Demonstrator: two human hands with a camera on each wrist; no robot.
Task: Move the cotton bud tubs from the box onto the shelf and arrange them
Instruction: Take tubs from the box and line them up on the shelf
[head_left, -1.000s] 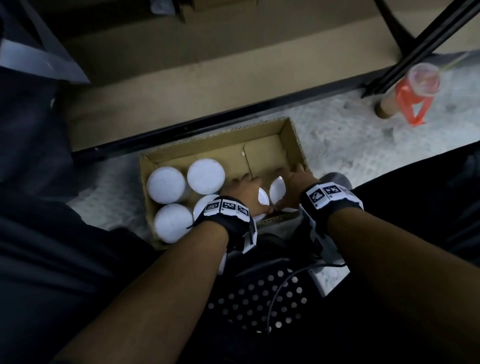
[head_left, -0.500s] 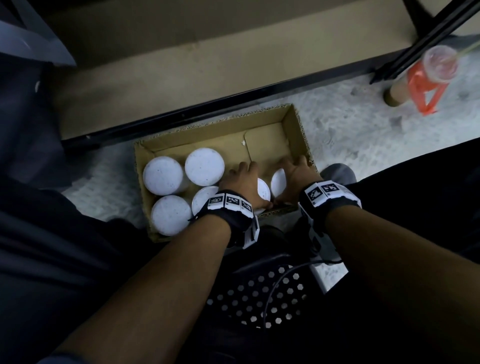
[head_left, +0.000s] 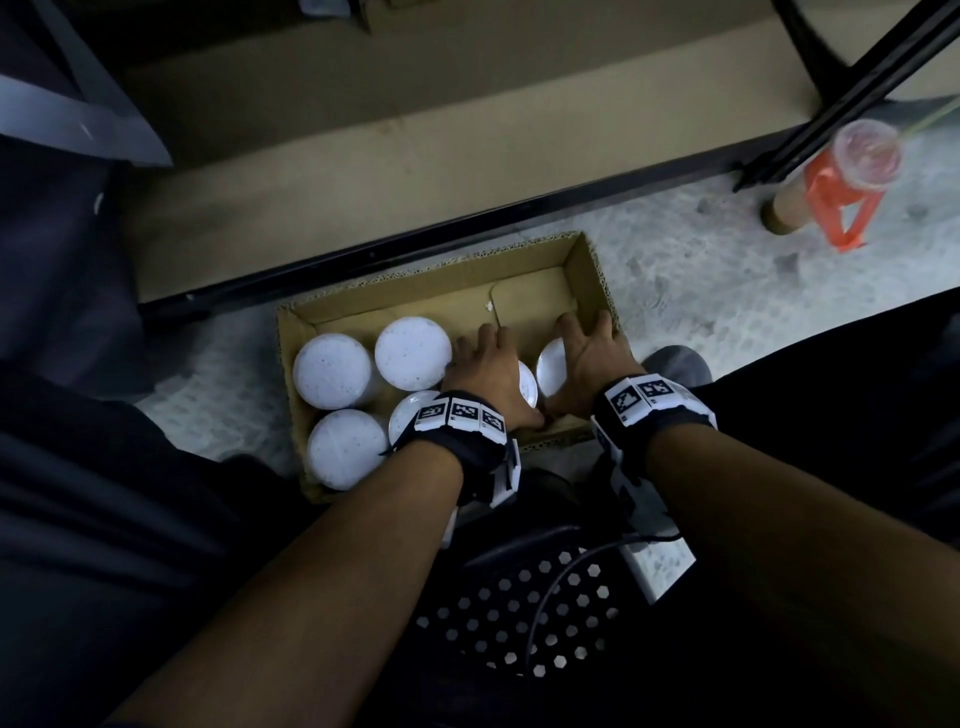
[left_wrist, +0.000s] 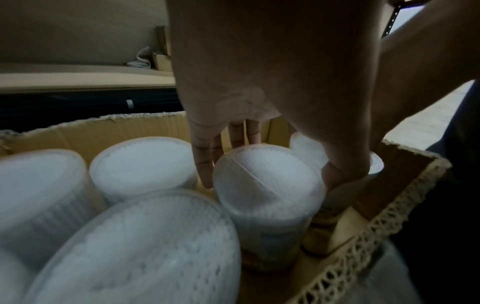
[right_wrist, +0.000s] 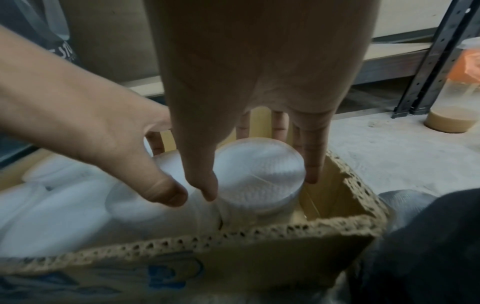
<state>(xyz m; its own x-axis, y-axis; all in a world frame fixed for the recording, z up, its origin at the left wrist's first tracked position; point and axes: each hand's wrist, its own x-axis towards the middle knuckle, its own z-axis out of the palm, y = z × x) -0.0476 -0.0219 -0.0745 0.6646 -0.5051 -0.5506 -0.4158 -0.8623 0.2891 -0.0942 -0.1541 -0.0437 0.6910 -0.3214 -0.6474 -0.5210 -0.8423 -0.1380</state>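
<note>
An open cardboard box (head_left: 587, 280) on the floor holds several white-lidded cotton bud tubs. Three stand uncovered at its left end (head_left: 332, 371), (head_left: 414, 353), (head_left: 345, 447). My left hand (head_left: 491, 366) reaches down over a tub (left_wrist: 270, 185) near the box's front wall, fingers (left_wrist: 205, 164) on one side and thumb on the other, gripping it. My right hand (head_left: 584, 353) straddles the rightmost tub (right_wrist: 259, 176) the same way, thumb on its left and fingers (right_wrist: 311, 164) on its right. The beige shelf board (head_left: 363, 156) lies just behind the box.
A black rail (head_left: 415, 234) edges the low shelf, and black uprights (head_left: 857, 88) rise at the right. A lidded drink cup in an orange carrier (head_left: 852, 176) stands on the floor beside them. A black perforated seat (head_left: 519, 623) is under me, with my dark-clothed legs on both sides.
Both hands stay at the box's right end, and their fingers have slid further down around the two tubs. My head has shifted a little, so the box sits differently in view.
</note>
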